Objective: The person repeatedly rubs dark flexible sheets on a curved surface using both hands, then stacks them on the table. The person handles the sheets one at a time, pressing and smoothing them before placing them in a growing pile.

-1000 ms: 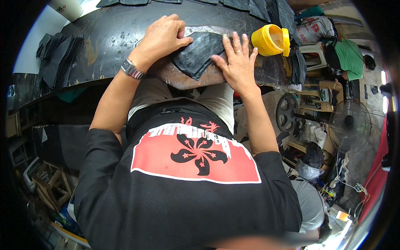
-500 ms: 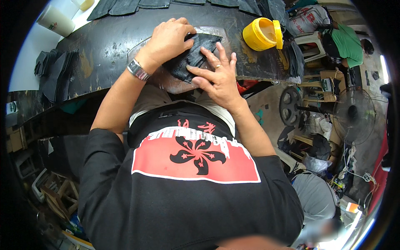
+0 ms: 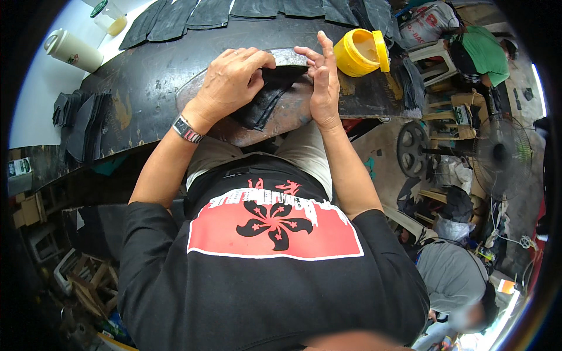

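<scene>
A piece of thin black sheet material (image 3: pixel 263 105), leather-like, lies folded on a worn, brownish board (image 3: pixel 246 137) at the table's near edge. My left hand (image 3: pixel 229 81), with a watch on the wrist, pinches the piece's far edge between thumb and curled fingers. At its right corner is my right hand (image 3: pixel 325 93), turned on its side with fingers stretched up and apart; whether they touch the piece I cannot tell. Just right of that hand stands an open yellow tub (image 3: pixel 353 57) holding a tan substance.
Black pieces (image 3: pixel 209 14) line the table's far edge. More stacks (image 3: pixel 85 126) lie at the left, near a cream tumbler (image 3: pixel 76 51) and a jar (image 3: pixel 109 19). A fan (image 3: pixel 499 153) and a person in green (image 3: pixel 485 55) are at the right; another in grey is lower right.
My right hand has lifted off the piece's surface and turned upright at its right side. The piece, flatter before, now has its far edge raised and folded in my left hand.
</scene>
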A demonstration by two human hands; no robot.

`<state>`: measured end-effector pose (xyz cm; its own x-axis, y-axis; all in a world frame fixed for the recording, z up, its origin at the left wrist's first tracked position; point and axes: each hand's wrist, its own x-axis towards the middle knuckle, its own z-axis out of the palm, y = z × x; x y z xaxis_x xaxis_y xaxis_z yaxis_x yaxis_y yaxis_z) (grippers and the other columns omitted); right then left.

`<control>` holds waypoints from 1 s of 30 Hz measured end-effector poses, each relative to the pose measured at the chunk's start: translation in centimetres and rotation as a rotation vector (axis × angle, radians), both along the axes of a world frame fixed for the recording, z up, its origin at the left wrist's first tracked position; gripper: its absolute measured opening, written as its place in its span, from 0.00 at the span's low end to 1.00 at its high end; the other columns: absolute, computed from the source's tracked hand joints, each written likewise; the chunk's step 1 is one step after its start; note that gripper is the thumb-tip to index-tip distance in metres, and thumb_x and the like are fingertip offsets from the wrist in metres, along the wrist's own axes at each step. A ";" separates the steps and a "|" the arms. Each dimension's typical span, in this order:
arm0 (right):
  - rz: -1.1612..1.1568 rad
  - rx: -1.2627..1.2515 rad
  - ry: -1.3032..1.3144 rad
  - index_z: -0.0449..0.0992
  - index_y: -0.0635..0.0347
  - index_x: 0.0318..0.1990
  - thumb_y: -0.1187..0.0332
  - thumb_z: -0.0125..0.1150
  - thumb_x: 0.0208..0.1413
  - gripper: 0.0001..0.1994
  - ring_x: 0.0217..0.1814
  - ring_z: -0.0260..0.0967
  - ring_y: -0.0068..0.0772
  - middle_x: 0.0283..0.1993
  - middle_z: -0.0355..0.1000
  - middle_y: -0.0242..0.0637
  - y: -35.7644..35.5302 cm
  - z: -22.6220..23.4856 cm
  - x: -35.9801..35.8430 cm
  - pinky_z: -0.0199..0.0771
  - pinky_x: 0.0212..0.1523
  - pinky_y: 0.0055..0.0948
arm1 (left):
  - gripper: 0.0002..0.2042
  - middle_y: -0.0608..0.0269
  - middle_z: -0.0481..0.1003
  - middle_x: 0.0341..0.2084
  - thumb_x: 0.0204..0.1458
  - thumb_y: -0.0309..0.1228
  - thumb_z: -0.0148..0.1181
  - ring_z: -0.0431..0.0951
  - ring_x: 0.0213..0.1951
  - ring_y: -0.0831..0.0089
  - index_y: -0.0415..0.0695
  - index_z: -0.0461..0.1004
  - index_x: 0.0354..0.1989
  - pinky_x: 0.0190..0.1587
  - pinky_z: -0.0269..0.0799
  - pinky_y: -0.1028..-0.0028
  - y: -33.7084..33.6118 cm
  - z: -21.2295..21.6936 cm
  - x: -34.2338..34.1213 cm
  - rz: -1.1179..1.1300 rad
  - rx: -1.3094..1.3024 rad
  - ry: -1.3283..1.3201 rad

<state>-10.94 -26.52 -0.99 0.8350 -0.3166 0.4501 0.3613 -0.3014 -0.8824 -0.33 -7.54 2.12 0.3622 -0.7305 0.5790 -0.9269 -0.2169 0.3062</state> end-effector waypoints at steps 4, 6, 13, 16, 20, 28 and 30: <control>-0.020 0.017 0.021 0.51 0.55 0.76 0.42 0.51 0.68 0.39 0.58 0.69 0.30 0.60 0.72 0.43 0.2 -0.2 0.2 0.67 0.60 0.28 | 0.09 0.65 0.78 0.40 0.50 0.25 0.65 0.79 0.44 0.63 0.47 0.78 0.41 0.47 0.73 0.65 0.2 -0.9 0.2 0.022 0.040 0.022; 0.009 -0.005 0.001 0.54 0.57 0.76 0.45 0.60 0.64 0.40 0.56 0.71 0.31 0.58 0.72 0.44 0.5 -0.3 0.4 0.72 0.50 0.24 | 0.11 0.65 0.78 0.42 0.50 0.25 0.65 0.79 0.45 0.62 0.47 0.79 0.43 0.48 0.74 0.65 0.1 -1.2 0.4 0.030 0.048 0.042; -0.140 -0.355 -0.047 0.64 0.54 0.71 0.49 0.65 0.60 0.35 0.66 0.64 0.41 0.62 0.72 0.42 0.2 -0.6 0.2 0.45 0.73 0.46 | 0.14 0.64 0.78 0.40 0.49 0.24 0.66 0.79 0.45 0.62 0.48 0.79 0.46 0.49 0.73 0.65 0.2 -0.9 0.1 0.054 0.015 -0.015; -0.168 -0.325 -0.093 0.61 0.55 0.72 0.48 0.64 0.61 0.37 0.65 0.65 0.41 0.65 0.67 0.45 0.2 -0.8 0.4 0.49 0.72 0.47 | 0.14 0.63 0.78 0.38 0.48 0.23 0.65 0.79 0.43 0.62 0.48 0.79 0.46 0.49 0.73 0.64 0.2 -0.9 -0.2 0.052 0.021 0.039; -0.053 -0.079 -0.174 0.55 0.57 0.75 0.47 0.62 0.62 0.40 0.63 0.69 0.40 0.70 0.59 0.50 0.4 -1.0 0.3 0.64 0.67 0.43 | 0.15 0.61 0.77 0.37 0.48 0.23 0.64 0.79 0.42 0.60 0.47 0.78 0.45 0.46 0.74 0.63 0.4 -0.8 0.1 -0.006 0.053 0.114; 0.074 -0.056 -0.071 0.45 0.53 0.78 0.43 0.58 0.63 0.44 0.60 0.73 0.35 0.69 0.62 0.49 0.5 -0.7 -0.5 0.58 0.72 0.43 | 0.21 0.59 0.77 0.37 0.48 0.23 0.64 0.80 0.40 0.58 0.47 0.75 0.53 0.46 0.77 0.64 1.1 -0.1 0.2 -0.091 0.059 0.247; 0.056 -0.071 -0.067 0.45 0.53 0.78 0.43 0.58 0.63 0.44 0.60 0.72 0.35 0.67 0.65 0.49 0.5 -0.6 -0.5 0.60 0.71 0.42 | 0.23 0.59 0.78 0.36 0.49 0.24 0.64 0.81 0.40 0.58 0.49 0.73 0.56 0.45 0.77 0.63 1.2 0.0 0.1 -0.089 0.064 0.285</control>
<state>-11.41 -25.99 -1.61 0.8178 -0.2355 0.5251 0.4369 -0.3399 -0.8328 -0.21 -6.33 2.09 0.4365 -0.7982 0.4152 -0.8217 -0.1658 0.5452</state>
